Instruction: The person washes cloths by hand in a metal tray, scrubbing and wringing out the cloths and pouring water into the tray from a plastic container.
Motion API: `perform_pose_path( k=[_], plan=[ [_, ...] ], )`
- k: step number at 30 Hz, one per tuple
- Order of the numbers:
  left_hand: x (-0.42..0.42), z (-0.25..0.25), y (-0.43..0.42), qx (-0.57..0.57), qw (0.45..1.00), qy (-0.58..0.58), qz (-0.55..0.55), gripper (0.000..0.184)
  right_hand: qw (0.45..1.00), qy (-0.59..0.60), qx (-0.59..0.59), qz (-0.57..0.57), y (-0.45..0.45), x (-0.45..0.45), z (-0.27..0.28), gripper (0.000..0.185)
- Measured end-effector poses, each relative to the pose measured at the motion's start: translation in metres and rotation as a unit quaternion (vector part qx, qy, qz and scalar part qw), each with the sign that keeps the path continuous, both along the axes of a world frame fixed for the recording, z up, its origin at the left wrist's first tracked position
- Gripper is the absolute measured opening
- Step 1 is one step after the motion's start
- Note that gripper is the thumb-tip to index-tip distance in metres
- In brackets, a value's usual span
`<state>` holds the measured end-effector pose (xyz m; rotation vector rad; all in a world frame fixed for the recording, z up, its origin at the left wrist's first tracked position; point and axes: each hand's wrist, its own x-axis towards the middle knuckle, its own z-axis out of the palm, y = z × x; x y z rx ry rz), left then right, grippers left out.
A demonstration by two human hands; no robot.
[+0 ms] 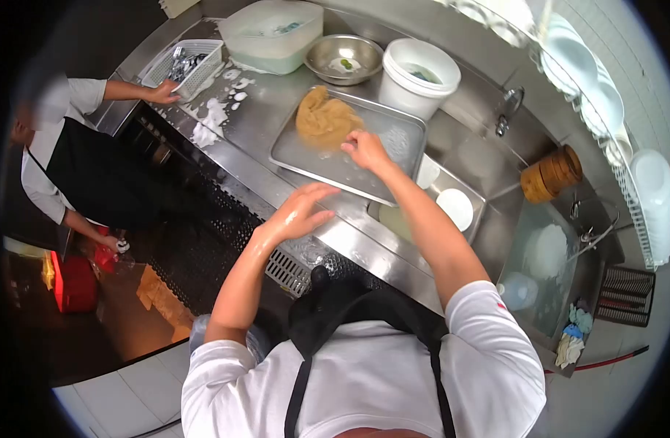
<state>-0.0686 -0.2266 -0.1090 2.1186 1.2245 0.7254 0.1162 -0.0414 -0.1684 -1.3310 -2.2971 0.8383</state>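
Note:
A large metal tray (291,155) with water in it lies on the steel counter. On its far left part is a bunched, wet tan cloth (324,118). My right hand (365,150) is over the tray with its fingers closed at the right edge of the cloth, seemingly pinching it; the fingertips are partly hidden. Off the tray's near edge, my left hand (300,213) hovers wet and open, fingers stretched out and holding nothing.
Behind the tray stand a steel bowl (326,52), a white bucket (422,80) and a plastic tub (265,40). A co-worker (86,146) at left touches a white basket (196,66) of cutlery. White bowls (455,208) and a water-filled sink (539,255) are at right.

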Motion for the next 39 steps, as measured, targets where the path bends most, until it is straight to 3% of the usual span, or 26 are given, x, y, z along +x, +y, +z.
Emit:
perform_pose_path(
  k=[2,5,8,11,13,15,18,21,24,28,32,35,39],
  plan=[
    [-0.026,0.003,-0.005,-0.002,0.999,-0.028,0.026,0.044,1.000,0.000,0.006,-0.026,0.029,-0.037,-0.025,0.042],
    [-0.060,-0.002,-0.007,-0.034,0.996,-0.060,0.051,0.043,0.967,-0.157,0.198,0.005,0.017,-0.064,-0.037,0.038],
    [-0.079,-0.017,0.000,-0.044,0.995,-0.075,0.041,0.048,0.954,-0.285,0.086,0.035,0.024,-0.063,-0.045,0.037],
    [-0.078,-0.014,0.011,-0.105,0.986,-0.122,0.052,0.060,0.979,-0.196,0.042,0.029,0.025,-0.039,-0.056,0.029],
    [-0.063,-0.014,0.032,-0.127,0.977,-0.152,0.075,0.075,0.995,0.004,-0.097,-0.024,0.032,-0.028,-0.019,0.024],
    [-0.039,-0.037,0.071,-0.100,0.971,-0.155,0.149,0.087,0.963,0.182,-0.177,-0.087,0.023,-0.034,0.051,0.018],
    [0.009,-0.054,0.136,-0.047,0.946,-0.154,0.283,0.095,0.912,0.351,-0.159,-0.141,0.022,-0.049,0.114,0.014],
    [0.044,-0.039,0.163,-0.023,0.923,-0.173,0.343,0.087,0.904,0.382,-0.140,-0.135,0.026,-0.054,0.151,0.010],
    [0.040,-0.038,0.177,-0.030,0.919,-0.199,0.338,0.069,0.874,0.452,-0.134,-0.121,0.029,-0.039,0.175,0.008],
    [0.024,-0.044,0.189,0.010,0.900,-0.111,0.422,0.041,0.804,0.561,-0.162,-0.112,0.031,-0.005,0.192,0.017],
    [0.006,-0.041,0.201,0.034,0.897,-0.073,0.436,0.018,0.820,0.553,-0.115,-0.096,0.027,0.019,0.214,0.023],
    [-0.004,-0.021,0.205,0.038,0.884,-0.095,0.457,0.018,0.852,0.516,-0.060,-0.074,0.024,0.037,0.235,0.026],
    [-0.016,-0.005,0.211,-0.054,0.876,-0.099,0.470,0.014,0.834,0.545,-0.044,-0.077,0.027,0.059,0.247,0.031]
  ],
)
